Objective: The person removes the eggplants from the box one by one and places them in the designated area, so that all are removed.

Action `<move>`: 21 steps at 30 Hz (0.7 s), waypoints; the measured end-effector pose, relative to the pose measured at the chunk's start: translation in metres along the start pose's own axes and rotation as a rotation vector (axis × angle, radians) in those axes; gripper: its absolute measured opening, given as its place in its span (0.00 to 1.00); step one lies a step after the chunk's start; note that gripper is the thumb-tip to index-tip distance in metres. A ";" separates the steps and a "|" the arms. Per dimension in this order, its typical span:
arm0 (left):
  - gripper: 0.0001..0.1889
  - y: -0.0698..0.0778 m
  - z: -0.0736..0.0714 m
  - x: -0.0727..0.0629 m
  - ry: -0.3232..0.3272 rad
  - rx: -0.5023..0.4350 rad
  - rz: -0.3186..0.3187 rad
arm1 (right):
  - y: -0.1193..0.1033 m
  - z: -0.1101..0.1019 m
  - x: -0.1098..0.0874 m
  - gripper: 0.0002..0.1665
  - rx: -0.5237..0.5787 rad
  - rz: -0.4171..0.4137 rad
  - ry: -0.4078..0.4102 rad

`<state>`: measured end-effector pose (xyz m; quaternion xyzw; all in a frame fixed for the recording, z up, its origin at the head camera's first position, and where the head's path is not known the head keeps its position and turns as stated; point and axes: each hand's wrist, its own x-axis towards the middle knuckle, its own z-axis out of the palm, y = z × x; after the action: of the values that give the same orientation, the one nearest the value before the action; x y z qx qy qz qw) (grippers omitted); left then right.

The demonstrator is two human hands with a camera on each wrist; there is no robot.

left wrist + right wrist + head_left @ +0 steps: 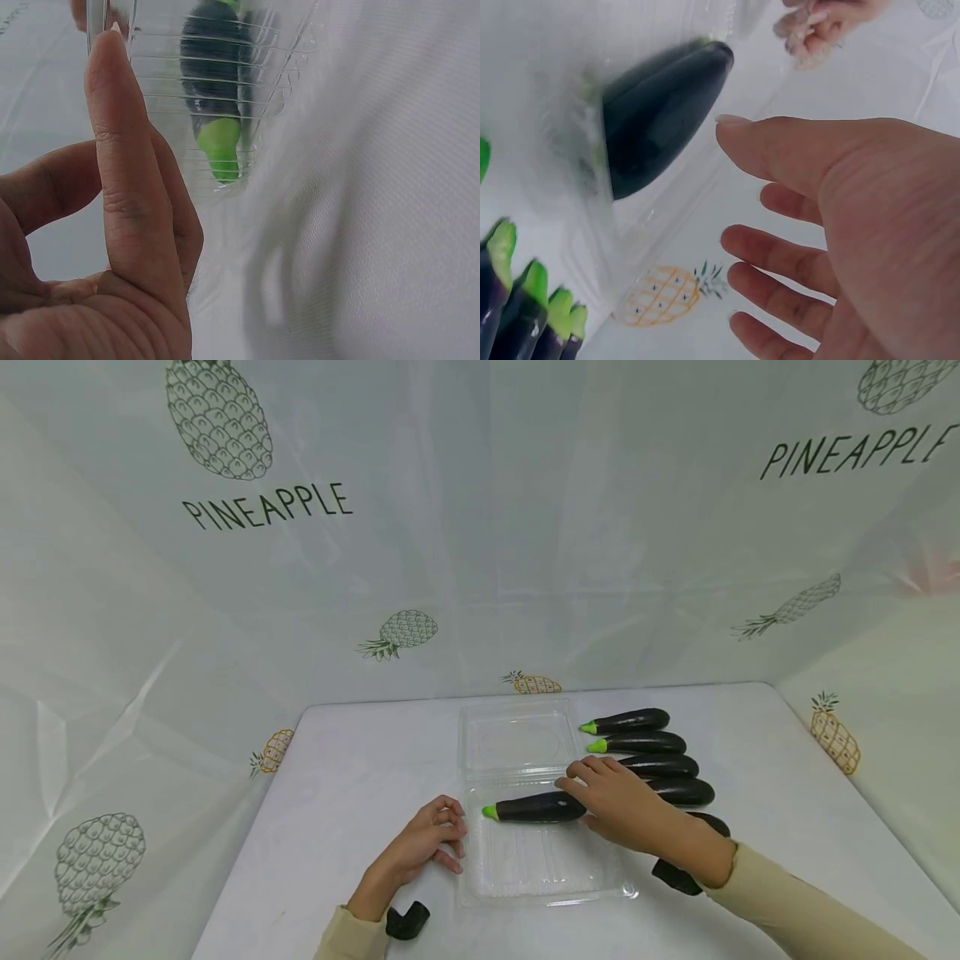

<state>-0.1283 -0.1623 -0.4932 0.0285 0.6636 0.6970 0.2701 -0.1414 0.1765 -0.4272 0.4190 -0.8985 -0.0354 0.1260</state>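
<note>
A dark purple eggplant (538, 807) with a green stem end lies crosswise in the far part of a clear plastic clamshell box (540, 870). My right hand (626, 803) is over the eggplant's thick end. The right wrist view shows its fingers apart and loosely bent, with a gap between the thumb and the eggplant (664, 120). At the box's left side is my left hand (423, 842), fingers loosely bent. Its fingertips are by the box wall; whether they touch it is unclear. Through the ribbed plastic, the left wrist view shows the eggplant's green end (220, 142).
The box's lid (517, 741) lies folded back behind it. Several more eggplants (637, 742) lie in a column to the right, some partly hidden by my right arm. Small black objects (408, 921) are near both wrists. A pineapple-printed sheet (525, 527) surrounds the white table (360, 752).
</note>
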 end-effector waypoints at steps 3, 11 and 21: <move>0.13 0.000 0.000 0.000 0.002 -0.004 0.001 | -0.005 0.004 0.007 0.36 0.008 -0.017 -0.025; 0.14 -0.002 0.001 0.002 0.007 0.010 0.008 | -0.013 0.010 0.020 0.33 0.011 -0.069 -0.073; 0.14 -0.004 0.001 0.002 0.008 0.008 0.010 | -0.017 0.016 0.026 0.33 -0.024 -0.094 -0.095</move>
<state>-0.1289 -0.1610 -0.4975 0.0301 0.6675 0.6957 0.2638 -0.1489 0.1444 -0.4402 0.4572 -0.8822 -0.0720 0.0867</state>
